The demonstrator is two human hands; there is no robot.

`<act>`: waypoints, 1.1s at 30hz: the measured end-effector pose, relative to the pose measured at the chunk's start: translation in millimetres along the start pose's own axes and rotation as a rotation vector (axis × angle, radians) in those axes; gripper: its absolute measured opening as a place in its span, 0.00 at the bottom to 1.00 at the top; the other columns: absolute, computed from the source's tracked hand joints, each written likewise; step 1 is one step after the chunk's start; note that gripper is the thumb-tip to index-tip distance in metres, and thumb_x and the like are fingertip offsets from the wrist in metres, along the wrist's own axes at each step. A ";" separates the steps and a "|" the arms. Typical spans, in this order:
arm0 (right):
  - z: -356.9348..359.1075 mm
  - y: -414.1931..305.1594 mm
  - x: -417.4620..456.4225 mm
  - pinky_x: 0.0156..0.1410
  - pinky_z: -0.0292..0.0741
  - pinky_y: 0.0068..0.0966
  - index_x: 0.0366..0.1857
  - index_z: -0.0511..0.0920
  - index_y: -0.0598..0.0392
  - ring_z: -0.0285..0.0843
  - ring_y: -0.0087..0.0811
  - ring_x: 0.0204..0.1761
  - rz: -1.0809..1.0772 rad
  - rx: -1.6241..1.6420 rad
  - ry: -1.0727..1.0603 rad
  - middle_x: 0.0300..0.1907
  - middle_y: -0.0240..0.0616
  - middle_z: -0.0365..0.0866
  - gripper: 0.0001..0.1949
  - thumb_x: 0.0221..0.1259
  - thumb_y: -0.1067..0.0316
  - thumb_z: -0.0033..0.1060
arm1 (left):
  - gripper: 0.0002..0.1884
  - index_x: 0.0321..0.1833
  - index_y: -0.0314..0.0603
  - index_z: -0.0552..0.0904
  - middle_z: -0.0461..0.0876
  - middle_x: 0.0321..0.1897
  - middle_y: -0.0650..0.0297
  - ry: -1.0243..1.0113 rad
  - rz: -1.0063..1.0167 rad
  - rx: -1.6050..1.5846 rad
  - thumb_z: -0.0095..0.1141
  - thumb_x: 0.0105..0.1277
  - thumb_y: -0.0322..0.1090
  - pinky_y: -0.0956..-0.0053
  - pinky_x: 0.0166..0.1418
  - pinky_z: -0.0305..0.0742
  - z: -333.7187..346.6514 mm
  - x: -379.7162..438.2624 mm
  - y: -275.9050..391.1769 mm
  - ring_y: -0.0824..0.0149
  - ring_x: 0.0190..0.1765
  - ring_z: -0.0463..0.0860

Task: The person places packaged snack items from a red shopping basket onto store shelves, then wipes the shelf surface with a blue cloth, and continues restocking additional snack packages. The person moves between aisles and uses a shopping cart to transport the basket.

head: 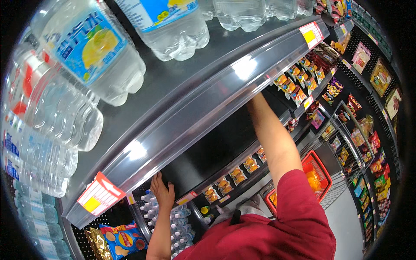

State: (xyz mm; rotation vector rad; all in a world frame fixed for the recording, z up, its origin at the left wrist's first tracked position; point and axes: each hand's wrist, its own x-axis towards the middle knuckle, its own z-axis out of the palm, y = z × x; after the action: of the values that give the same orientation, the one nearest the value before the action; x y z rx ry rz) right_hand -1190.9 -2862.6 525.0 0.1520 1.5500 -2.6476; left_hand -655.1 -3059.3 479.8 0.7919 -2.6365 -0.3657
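Note:
My left hand [162, 190] rests with its fingers apart at the left end of a black shelf [208, 146], holding nothing. Above it runs the clear plastic price rail [195, 120] of the upper shelf. My right forearm reaches under this rail at the right part of the same shelf; the right hand is hidden behind the rail. Packaged snacks [294, 87] in orange and yellow wrappers stand just right of that arm. Below the shelf's front edge lies a row of small wrapped baked goods [238, 175].
Large clear drink bottles [94, 55] stand on the upper shelf. Small water bottles [177, 227] and a blue bag of Lay's chips [125, 240] are at lower left. A wire shopping cart [344, 182] with a red basket [327, 182] is behind my right arm, near further snack shelves.

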 end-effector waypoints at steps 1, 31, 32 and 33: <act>-13.4 -2.9 12.0 0.50 0.84 0.43 0.64 0.71 0.47 0.81 0.44 0.54 -0.011 -0.010 0.029 0.56 0.41 0.79 0.22 0.70 0.54 0.60 | 0.32 0.72 0.31 0.68 0.65 0.73 0.46 -0.013 -0.019 0.006 0.56 0.64 0.34 0.49 0.80 0.48 -0.4 -0.4 0.7 0.44 0.77 0.60; 221.9 214.9 -363.3 0.42 0.89 0.44 0.65 0.71 0.45 0.85 0.46 0.51 0.371 -0.094 -0.574 0.55 0.43 0.81 0.25 0.66 0.56 0.68 | 0.39 0.75 0.31 0.63 0.61 0.76 0.44 -0.042 -0.015 0.008 0.51 0.70 0.55 0.49 0.80 0.46 1.8 -3.3 -9.2 0.43 0.78 0.58; 226.6 218.6 -372.6 0.42 0.89 0.44 0.65 0.71 0.45 0.85 0.46 0.51 0.412 -0.078 -0.587 0.55 0.43 0.81 0.25 0.66 0.56 0.68 | 0.40 0.75 0.31 0.63 0.61 0.76 0.43 -0.069 -0.019 0.045 0.48 0.71 0.58 0.49 0.80 0.45 7.4 -5.7 -16.7 0.43 0.78 0.58; 231.8 222.1 -380.1 0.41 0.89 0.44 0.65 0.71 0.45 0.85 0.46 0.51 0.449 -0.068 -0.597 0.55 0.43 0.81 0.26 0.66 0.56 0.68 | 0.42 0.76 0.31 0.62 0.61 0.76 0.43 -0.096 -0.022 0.085 0.45 0.71 0.62 0.49 0.80 0.45 6.3 -5.5 -19.3 0.43 0.78 0.57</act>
State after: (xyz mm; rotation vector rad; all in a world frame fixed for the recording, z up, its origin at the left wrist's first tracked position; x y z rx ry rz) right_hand -800.7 -3169.4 491.3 -0.2460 1.2230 -2.0307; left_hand -644.3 -3070.9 466.0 0.8502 -2.7506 -0.3062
